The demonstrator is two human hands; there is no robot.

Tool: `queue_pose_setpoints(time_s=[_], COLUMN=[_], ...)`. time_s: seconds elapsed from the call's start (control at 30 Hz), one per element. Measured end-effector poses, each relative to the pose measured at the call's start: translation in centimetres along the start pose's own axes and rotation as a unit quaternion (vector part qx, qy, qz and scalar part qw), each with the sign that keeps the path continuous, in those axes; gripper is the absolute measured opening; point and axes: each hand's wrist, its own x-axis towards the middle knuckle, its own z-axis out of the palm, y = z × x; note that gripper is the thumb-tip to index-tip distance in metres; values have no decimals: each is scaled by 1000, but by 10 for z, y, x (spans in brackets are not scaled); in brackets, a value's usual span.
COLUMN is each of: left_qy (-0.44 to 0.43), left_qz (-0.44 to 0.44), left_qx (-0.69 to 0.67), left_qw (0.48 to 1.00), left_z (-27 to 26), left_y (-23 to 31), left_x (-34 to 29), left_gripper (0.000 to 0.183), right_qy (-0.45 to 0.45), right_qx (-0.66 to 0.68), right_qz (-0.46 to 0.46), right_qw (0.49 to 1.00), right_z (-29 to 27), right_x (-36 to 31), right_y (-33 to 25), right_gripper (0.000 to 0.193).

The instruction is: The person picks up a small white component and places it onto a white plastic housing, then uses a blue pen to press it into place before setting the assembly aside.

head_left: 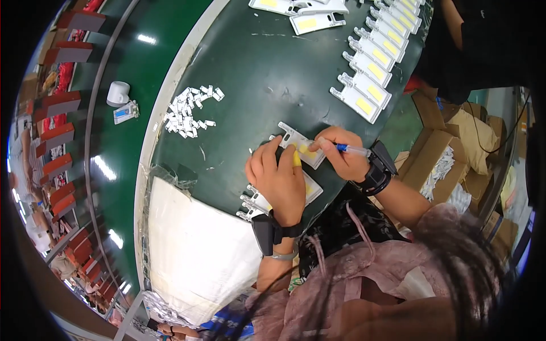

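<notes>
My left hand [278, 176] rests on the near-left edge of a white plastic panel [317, 161] with a yellow rectangle, its fingers curled down and holding it to the table. Something yellow wraps one fingertip. My right hand [347, 153] pinches a slim pen-like tool [354, 149] with a blue section and a clear barrel. Its fingertips are at the panel's yellow area; the tool's tip is hidden. Just under my left hand, more such panels [313, 190] lie partly covered. A long overlapping row of them [372, 71] runs along the table's right side.
Small white pieces [190, 111] lie in a loose pile on the dark green table [244, 74]. More panels [318, 23] sit at the far edge. A white sheet [199, 244] covers the near left. On the green surface beyond the left rim stands a white roll [118, 94]. Cardboard boxes [438, 142] are at right.
</notes>
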Motion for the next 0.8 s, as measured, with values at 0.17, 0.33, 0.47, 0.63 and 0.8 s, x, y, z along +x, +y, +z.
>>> queue_pose_setpoints(time_s=[0.17, 0.33, 0.47, 0.63, 0.8], left_qy=[-25, -7, 0, -35, -37], left_qz=[41, 48, 54, 155, 108], left_qx=[56, 126, 133, 111, 71], left_qw=[997, 991, 990, 981, 991], left_z=[-10, -15, -11, -7, -9], left_y=[-1, -4, 7, -5, -4], left_x=[9, 4, 10, 20, 18], left_gripper=[29, 10, 10, 13, 15], right_qy=[9, -19, -19, -12, -1], right_qx=[-8, 29, -20, -43, -8], right_qz=[14, 27, 15, 6, 10], right_qw=[1000, 999, 1000, 999, 1000], right_z=[-1, 6, 1, -2, 1], right_x=[-1, -6, -6, -3, -7], right_y=[3, 2, 1, -2, -1], right_gripper=[11, 11, 16, 15, 13])
